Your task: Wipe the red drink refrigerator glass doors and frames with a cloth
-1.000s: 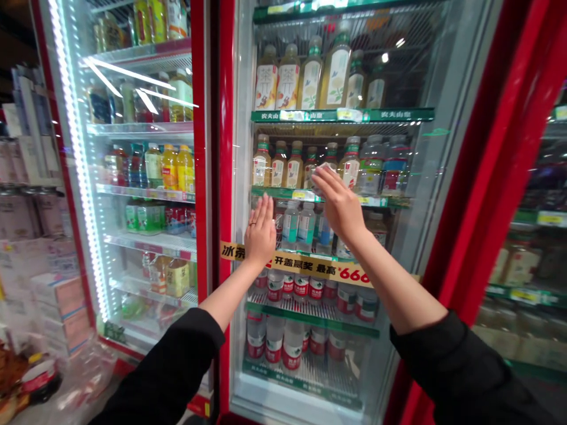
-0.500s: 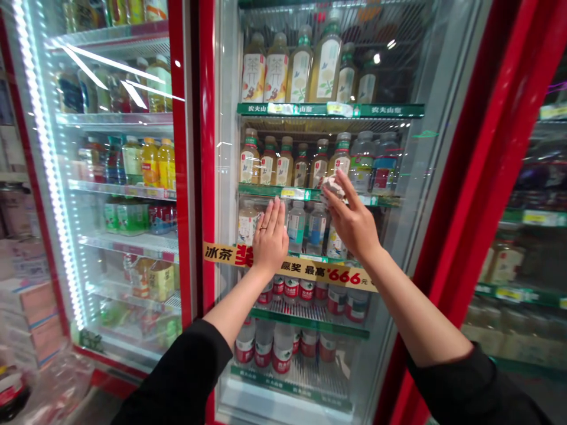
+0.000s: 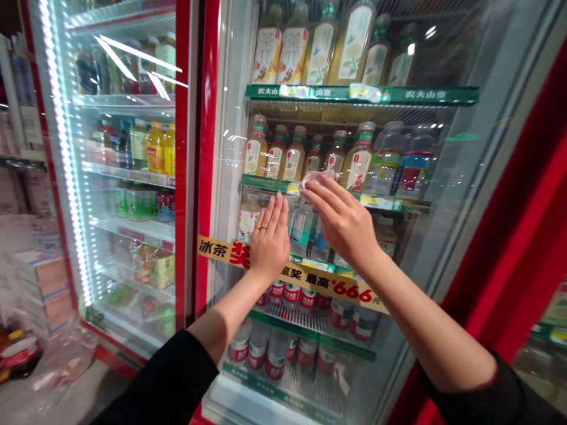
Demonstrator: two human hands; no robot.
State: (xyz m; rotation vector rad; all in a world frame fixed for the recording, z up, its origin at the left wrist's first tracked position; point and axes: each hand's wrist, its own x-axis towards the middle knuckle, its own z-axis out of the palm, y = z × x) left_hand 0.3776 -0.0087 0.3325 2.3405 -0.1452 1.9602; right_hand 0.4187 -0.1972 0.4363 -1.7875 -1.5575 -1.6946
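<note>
The left hand [image 3: 271,241], fingers straight and together, lies against the glass door [image 3: 447,56] toward its left edge; the right hand [image 3: 345,221] holds a pale cloth [image 3: 313,175].

The right grip [image 3: 344,219] holds a pale cloth [image 3: 315,176] at the glass door [image 3: 425,242], the left grip [image 3: 271,239] flat nearby.

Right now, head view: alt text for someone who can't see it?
A person's right hand holds a pale cloth or tissue at the glass door of a red-framed drinks fridge; the left hand appears flat on the glass beside it. Bottles line green-edged shelves behind the glass, and a yellow banner crosses the door. Another lit fridge stands left.
</note>
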